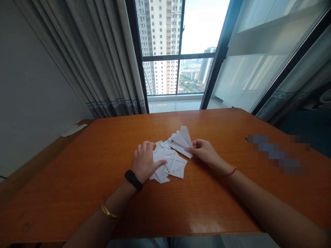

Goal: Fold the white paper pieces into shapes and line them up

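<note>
A loose pile of folded white paper pieces point(172, 162) lies on the wooden table, creases running across the top ones. My left hand point(147, 160) rests at the pile's left side, thumb stretched over the paper and fingers apart; its fingertips are partly hidden. Between the thumb and fingers of my right hand point(204, 151) is the lower corner of a folded paper piece point(182, 139), pleated like a fan and tilted up at the pile's far right edge. Whether this piece touches the pile beneath I cannot tell.
The brown table point(116, 210) reaches toward a window and a grey curtain point(111, 62). A pale paper slip point(74, 130) lies at the far left edge. On the right side is a blurred-out bluish item point(276, 151).
</note>
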`<state>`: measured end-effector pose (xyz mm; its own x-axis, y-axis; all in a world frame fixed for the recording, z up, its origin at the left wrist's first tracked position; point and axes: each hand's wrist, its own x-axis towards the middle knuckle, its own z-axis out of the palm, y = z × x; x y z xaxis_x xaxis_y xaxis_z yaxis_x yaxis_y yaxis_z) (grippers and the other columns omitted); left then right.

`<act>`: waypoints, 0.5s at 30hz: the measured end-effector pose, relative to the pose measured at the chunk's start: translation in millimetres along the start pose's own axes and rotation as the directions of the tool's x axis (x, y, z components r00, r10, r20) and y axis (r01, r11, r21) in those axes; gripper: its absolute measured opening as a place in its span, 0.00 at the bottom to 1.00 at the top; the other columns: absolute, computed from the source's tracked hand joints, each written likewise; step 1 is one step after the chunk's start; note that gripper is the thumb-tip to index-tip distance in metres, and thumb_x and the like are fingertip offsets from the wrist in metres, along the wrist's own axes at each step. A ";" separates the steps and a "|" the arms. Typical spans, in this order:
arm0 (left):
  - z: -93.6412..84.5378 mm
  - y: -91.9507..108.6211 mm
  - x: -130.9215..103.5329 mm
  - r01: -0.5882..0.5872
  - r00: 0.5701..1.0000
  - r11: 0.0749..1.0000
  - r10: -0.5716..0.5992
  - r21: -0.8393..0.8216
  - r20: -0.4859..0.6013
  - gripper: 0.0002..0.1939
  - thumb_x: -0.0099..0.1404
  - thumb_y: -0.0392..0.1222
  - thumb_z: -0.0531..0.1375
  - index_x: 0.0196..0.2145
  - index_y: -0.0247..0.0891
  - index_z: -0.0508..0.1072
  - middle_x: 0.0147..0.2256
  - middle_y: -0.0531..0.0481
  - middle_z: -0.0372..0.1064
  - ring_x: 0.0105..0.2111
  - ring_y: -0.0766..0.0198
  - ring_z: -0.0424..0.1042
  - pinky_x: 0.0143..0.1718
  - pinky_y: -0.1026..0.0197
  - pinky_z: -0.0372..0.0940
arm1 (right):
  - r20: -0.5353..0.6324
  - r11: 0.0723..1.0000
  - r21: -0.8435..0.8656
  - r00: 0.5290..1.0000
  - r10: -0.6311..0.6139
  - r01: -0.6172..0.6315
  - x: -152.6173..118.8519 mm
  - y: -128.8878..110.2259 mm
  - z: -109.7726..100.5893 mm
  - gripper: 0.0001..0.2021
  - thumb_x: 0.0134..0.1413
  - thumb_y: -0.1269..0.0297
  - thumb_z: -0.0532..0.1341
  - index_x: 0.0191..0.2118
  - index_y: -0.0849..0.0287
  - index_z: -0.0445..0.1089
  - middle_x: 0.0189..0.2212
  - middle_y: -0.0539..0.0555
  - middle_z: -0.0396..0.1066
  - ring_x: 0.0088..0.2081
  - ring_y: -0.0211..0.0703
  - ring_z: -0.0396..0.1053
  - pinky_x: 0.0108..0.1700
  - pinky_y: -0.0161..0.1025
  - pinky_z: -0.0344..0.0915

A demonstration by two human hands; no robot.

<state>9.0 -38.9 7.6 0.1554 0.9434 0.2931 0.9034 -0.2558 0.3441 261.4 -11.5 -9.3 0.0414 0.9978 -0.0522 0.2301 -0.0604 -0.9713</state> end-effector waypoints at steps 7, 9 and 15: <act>-4.9 23.3 -10.4 -0.080 0.984 0.834 0.152 -0.546 0.089 0.14 0.64 0.51 0.57 0.41 0.39 0.74 0.37 0.47 0.72 0.33 0.62 0.68 0.36 0.60 0.64 | 0.135 0.911 0.413 0.988 -0.080 0.017 -34.4 -27.1 23.0 0.21 0.34 0.52 0.73 0.28 0.60 0.64 0.19 0.45 0.65 0.19 0.30 0.57 0.22 0.31 0.52; -1.2 26.6 -13.3 0.007 0.969 0.744 0.161 -0.668 0.189 0.15 0.63 0.51 0.58 0.41 0.38 0.75 0.36 0.47 0.73 0.32 0.62 0.69 0.32 0.62 0.65 | 0.263 0.919 0.394 0.962 -0.079 -0.033 -43.1 -28.6 32.5 0.22 0.33 0.51 0.73 0.27 0.59 0.64 0.18 0.45 0.65 0.19 0.31 0.59 0.23 0.32 0.54; 6.5 27.9 -7.2 0.272 0.955 0.230 -0.184 -0.934 0.233 0.12 0.64 0.47 0.57 0.39 0.36 0.66 0.36 0.46 0.74 0.32 0.61 0.77 0.30 0.63 0.70 | 0.087 0.976 -0.124 0.982 -0.167 0.177 -35.7 -17.9 27.8 0.20 0.48 0.45 0.62 0.35 0.59 0.69 0.27 0.53 0.70 0.25 0.38 0.64 0.27 0.36 0.58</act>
<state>35.7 -51.4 9.3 0.0751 0.9971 0.0086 -0.1228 0.0007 0.9924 228.8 -45.2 3.5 -0.0824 0.9925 0.0906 0.3528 0.1140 -0.9287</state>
